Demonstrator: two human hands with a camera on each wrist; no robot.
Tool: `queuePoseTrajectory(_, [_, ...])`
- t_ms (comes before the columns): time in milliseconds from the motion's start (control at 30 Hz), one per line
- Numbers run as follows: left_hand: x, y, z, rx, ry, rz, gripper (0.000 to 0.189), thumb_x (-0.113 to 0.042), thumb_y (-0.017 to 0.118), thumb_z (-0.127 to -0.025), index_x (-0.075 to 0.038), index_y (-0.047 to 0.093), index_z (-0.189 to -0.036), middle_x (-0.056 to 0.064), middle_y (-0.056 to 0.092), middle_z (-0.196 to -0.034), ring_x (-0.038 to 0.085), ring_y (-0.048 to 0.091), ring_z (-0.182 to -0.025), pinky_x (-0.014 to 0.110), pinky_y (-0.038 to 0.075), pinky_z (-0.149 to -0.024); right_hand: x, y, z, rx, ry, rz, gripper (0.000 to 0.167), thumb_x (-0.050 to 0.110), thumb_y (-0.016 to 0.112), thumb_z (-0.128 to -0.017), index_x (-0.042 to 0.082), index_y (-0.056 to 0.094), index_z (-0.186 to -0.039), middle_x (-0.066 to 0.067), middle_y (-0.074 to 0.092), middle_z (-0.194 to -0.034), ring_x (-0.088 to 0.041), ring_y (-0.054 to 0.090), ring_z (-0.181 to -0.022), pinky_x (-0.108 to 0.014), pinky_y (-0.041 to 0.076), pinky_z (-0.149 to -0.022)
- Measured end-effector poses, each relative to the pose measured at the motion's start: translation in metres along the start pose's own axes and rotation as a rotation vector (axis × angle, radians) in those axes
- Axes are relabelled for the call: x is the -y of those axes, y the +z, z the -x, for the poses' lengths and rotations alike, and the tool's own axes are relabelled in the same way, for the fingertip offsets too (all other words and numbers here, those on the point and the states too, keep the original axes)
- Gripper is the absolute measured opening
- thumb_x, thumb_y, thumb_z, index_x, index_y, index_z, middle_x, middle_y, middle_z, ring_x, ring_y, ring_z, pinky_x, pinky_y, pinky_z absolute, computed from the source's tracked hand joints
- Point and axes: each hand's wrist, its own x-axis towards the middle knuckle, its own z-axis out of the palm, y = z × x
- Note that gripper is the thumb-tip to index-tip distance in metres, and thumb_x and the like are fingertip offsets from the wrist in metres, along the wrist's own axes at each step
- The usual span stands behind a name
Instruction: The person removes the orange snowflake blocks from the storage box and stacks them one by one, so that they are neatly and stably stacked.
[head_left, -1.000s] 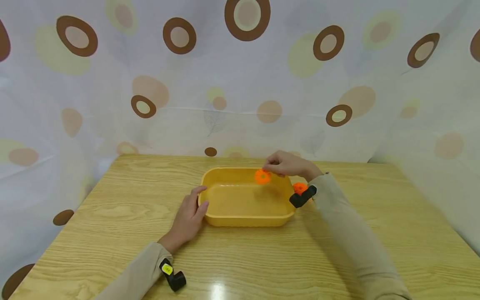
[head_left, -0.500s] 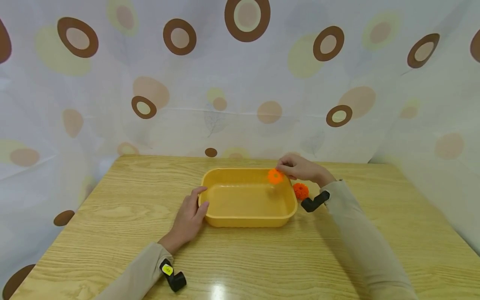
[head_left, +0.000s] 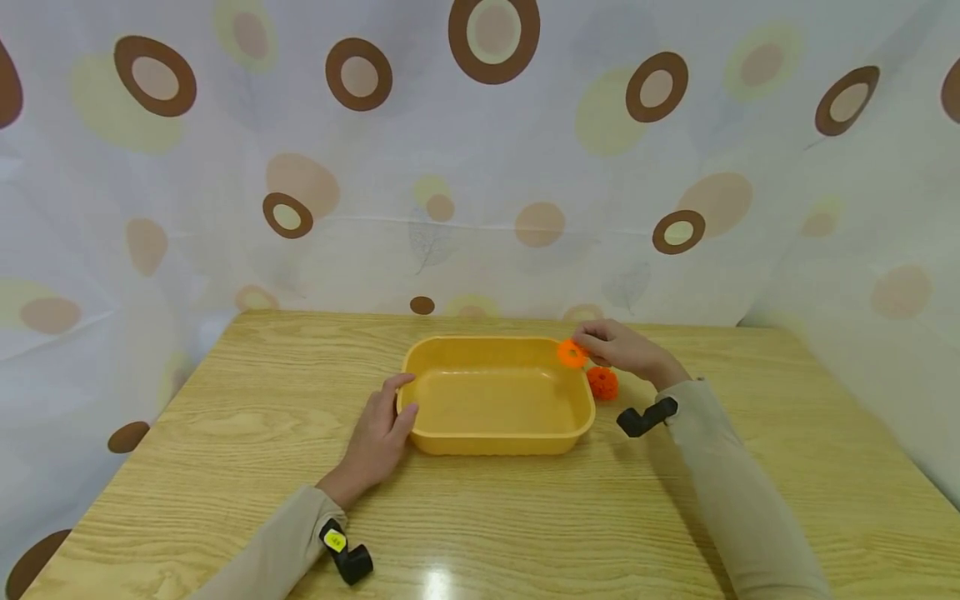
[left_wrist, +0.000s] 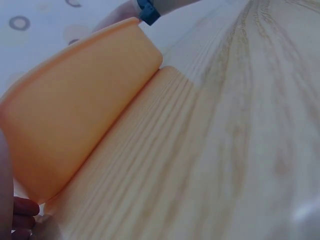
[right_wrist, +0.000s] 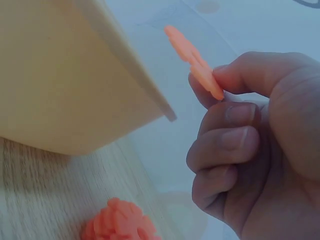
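My right hand [head_left: 618,348] pinches a thin orange flower-shaped piece [head_left: 572,353] between thumb and index finger, with the other fingers curled in. In the head view, that piece overlaps the back right corner of a yellow plastic tub [head_left: 495,445]. The right wrist view shows the flower-shaped piece [right_wrist: 192,59] edge-on, beside the tub wall [right_wrist: 65,75]. My left hand [head_left: 378,429] grips the tub's left end, its thumb and index finger over the rim. Just right of the tub, below my right hand, sits a clump of orange flower-shaped pieces [head_left: 602,383].
The tub stands on a wood-grain table [head_left: 480,525]. A patterned cloth [head_left: 480,167] hangs behind the table and along both sides. Each sleeve carries a small black wrist camera, such as the right one [head_left: 647,417].
My right hand has moved right and slightly down with the flower-shaped piece, from over the tub to its back right corner. The left hand and the tub have stayed put.
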Motion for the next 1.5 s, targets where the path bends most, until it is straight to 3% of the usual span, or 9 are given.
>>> queuePoseTrajectory(233, [0.001, 0.000, 0.000, -0.002, 0.008, -0.003, 0.039, -0.019, 0.049, -0.096, -0.006, 0.046, -0.133, 0.002, 0.043, -0.077, 0.021, 0.044, -0.083, 0.035, 0.035, -0.074, -0.004, -0.004, 0.011, -0.056, 0.032, -0.021, 0.029, 0.022, 0.039, -0.104, 0.000, 0.049, -0.088, -0.001, 0.033, -0.060, -0.015, 0.028, -0.050, -0.030, 0.031, -0.055])
queuePoseTrajectory(700, [0.001, 0.001, 0.000, -0.008, 0.013, 0.008, 0.040, -0.019, 0.050, -0.095, -0.005, 0.046, -0.132, 0.003, 0.044, -0.078, 0.021, 0.044, -0.083, 0.035, 0.035, -0.074, -0.021, -0.011, 0.029, -0.098, 0.030, -0.017, 0.031, 0.021, 0.039, -0.105, -0.005, 0.047, -0.088, -0.001, 0.033, -0.059, -0.019, 0.029, -0.049, -0.035, 0.031, -0.056])
queuePoseTrajectory(1067, [0.002, 0.001, 0.000, -0.019, 0.036, 0.000, 0.039, -0.019, 0.051, -0.095, -0.005, 0.047, -0.132, 0.001, 0.041, -0.076, 0.020, 0.043, -0.080, 0.034, 0.035, -0.073, -0.037, -0.014, 0.038, -0.066, 0.127, -0.015, 0.032, 0.021, 0.039, -0.104, -0.005, 0.044, -0.087, 0.000, 0.035, -0.062, -0.018, 0.031, -0.052, -0.030, 0.031, -0.056])
queuePoseTrajectory(1500, [0.002, 0.001, 0.000, -0.008, 0.021, 0.004, 0.039, -0.019, 0.049, -0.095, -0.004, 0.046, -0.132, 0.002, 0.043, -0.078, 0.019, 0.043, -0.082, 0.035, 0.035, -0.073, -0.048, -0.011, 0.041, -0.039, 0.211, -0.032, 0.026, 0.020, 0.041, -0.104, -0.005, 0.047, -0.099, -0.003, 0.041, -0.069, -0.013, 0.041, -0.059, -0.025, 0.038, -0.060])
